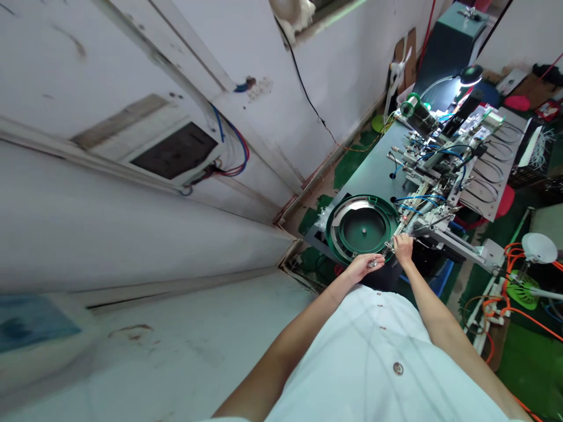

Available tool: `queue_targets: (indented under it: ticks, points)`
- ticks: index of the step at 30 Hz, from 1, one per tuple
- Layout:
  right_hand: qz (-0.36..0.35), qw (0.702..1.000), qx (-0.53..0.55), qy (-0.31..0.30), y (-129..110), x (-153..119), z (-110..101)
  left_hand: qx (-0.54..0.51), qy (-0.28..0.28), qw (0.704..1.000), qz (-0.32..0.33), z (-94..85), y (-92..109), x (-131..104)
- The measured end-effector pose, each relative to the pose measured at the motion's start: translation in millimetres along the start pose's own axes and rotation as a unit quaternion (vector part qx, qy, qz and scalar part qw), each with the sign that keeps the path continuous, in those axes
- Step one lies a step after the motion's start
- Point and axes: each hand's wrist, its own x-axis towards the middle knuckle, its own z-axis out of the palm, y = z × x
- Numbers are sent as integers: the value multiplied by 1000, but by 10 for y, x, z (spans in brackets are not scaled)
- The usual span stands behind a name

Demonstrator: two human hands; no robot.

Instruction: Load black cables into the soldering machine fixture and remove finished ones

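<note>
My left hand [361, 267] is cupped, palm up, around several small shiny metal parts [373, 263]; their exact kind is too small to tell. It sits at the near rim of a round green vibratory feeder bowl [364, 231]. Just to the right, my right hand [403, 248] has its fingers bent together at the near end of a metal feed rail [409, 218] leading off the bowl. What those fingertips pinch, if anything, is hidden.
Beyond the rail stands an assembly machine [435, 158] with blue air tubes on a grey table [373, 170]. A lit lamp [470, 76] shines at the back. Orange hoses [512, 305] and a white round stool-like disc [539, 248] are to the right; a wall [220, 246] runs along the left.
</note>
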Motion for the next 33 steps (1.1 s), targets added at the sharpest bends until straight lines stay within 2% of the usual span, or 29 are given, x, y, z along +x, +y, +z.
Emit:
queue_targets:
  ticks: [7,14,17,20,26,29,33]
  points:
    - [-12,1000,3,-8,0,-19,87,-23,12,1000,8,-67,38,-60]
    - [-13,999,51,-1,4,-53,29,-34,9,999,12,-102,20,-28]
    - [1,997,80,17,-60,-26,-98,-42,3,999,15,-109,24,-9]
    - [7,993,118,29,-191,-20,-332,-61,-6,998,18,-90,52,3]
    - [-67,973,218,-38,-552,-164,-836,-100,-38,994,27,10,120,40]
    - [-93,965,238,-59,-645,-227,-935,-105,-47,993,31,50,121,62]
    - [-102,966,229,-62,-676,-258,-927,-102,-49,993,26,77,114,76]
